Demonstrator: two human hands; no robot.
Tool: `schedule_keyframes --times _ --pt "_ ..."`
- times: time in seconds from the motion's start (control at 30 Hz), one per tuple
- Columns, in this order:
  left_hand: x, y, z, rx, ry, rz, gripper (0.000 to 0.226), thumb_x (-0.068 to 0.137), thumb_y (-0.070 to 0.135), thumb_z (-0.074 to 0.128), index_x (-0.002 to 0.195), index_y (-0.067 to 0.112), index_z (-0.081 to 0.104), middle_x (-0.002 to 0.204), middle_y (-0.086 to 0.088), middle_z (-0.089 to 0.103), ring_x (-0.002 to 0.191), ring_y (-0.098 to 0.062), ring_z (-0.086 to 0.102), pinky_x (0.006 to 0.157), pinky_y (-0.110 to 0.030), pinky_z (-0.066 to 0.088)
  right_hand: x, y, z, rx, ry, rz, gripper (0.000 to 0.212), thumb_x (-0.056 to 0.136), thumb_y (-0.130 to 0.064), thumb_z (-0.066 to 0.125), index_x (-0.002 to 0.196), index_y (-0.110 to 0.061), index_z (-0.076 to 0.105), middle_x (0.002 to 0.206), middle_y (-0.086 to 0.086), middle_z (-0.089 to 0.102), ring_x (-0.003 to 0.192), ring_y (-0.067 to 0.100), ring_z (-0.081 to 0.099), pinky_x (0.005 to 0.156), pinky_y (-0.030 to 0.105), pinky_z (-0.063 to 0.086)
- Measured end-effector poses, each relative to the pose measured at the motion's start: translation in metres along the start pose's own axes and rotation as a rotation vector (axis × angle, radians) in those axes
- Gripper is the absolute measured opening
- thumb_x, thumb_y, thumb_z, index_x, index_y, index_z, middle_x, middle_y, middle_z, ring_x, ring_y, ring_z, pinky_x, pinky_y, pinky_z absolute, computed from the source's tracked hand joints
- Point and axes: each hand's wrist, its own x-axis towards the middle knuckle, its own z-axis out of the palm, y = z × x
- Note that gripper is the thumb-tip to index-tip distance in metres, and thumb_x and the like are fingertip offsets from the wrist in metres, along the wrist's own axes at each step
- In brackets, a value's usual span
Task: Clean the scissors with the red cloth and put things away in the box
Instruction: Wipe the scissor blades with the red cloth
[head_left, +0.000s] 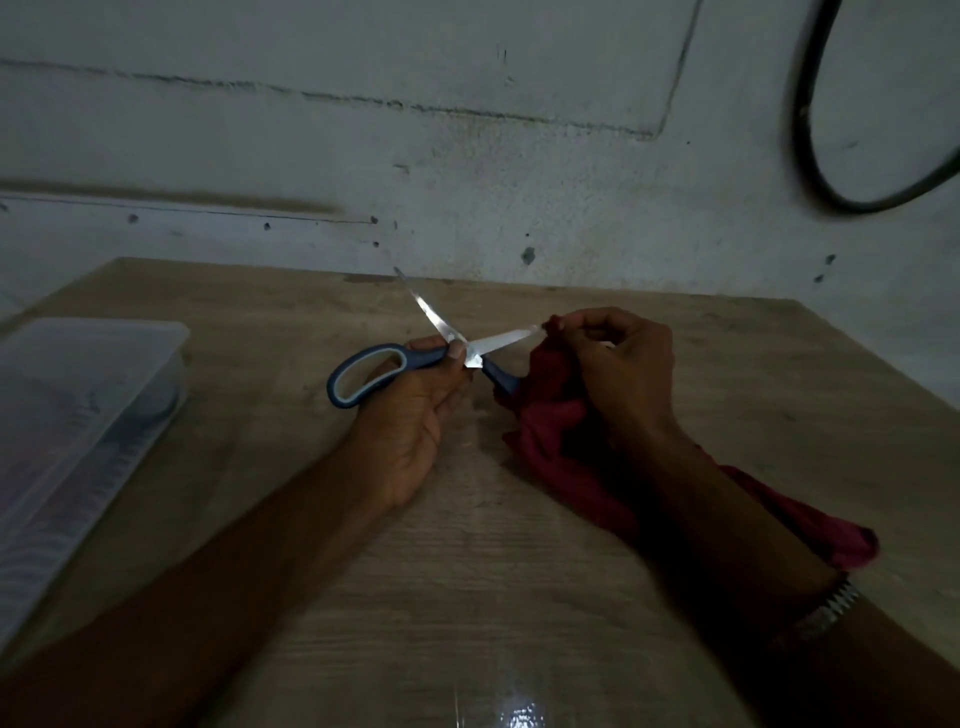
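The scissors (470, 352) have blue handles and their blades are spread apart above the wooden table (467, 571). My left hand (410, 421) grips one handle near the pivot, thumb on top. My right hand (618, 369) pinches the red cloth (550, 415) around the tip of the right-pointing blade. The rest of the cloth hangs under my right wrist and trails onto the table. The second handle is partly hidden behind the cloth.
A clear plastic box (78, 426) with its lid on sits at the table's left edge. A grey wall (467, 156) stands right behind the table, with a black cable loop (810, 156) hanging at the upper right.
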Motion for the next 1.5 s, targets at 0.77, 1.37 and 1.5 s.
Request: schedule_keyframes --times 0.77,1.37,1.5 --pt "0.000 0.005 0.000 -0.075 -0.007 -0.041 0.026 0.093 0.004 0.061 0.118 0.001 0.064 0.118 -0.014 0.073 0.107 -0.020 0.072 0.095 -0.034 0.057 -0.020 -0.004 0.021 0.034 -0.101 -0.068 0.006 0.091 -0.019 0.084 0.089 -0.014 0.081 0.074 0.000 0.081 0.063 0.017 0.079 0.068 0.042 0.068" --pt "-0.003 0.006 0.003 -0.051 -0.025 -0.027 0.015 0.095 0.003 0.058 0.107 0.004 0.067 0.115 -0.012 0.074 0.106 -0.018 0.072 0.096 -0.033 0.056 -0.004 0.003 0.012 0.128 -0.087 0.067 0.004 0.091 -0.016 0.083 0.090 -0.012 0.082 0.084 0.008 0.082 0.077 0.026 0.081 0.075 0.054 0.067" --pt "-0.003 0.006 0.004 -0.063 0.000 -0.024 0.014 0.093 0.003 0.061 0.104 0.005 0.068 0.109 -0.009 0.077 0.101 -0.016 0.074 0.088 -0.029 0.060 0.000 0.009 0.005 0.140 0.024 0.152 0.007 0.090 -0.019 0.084 0.090 -0.013 0.082 0.083 0.006 0.082 0.081 0.023 0.081 0.079 0.053 0.067"
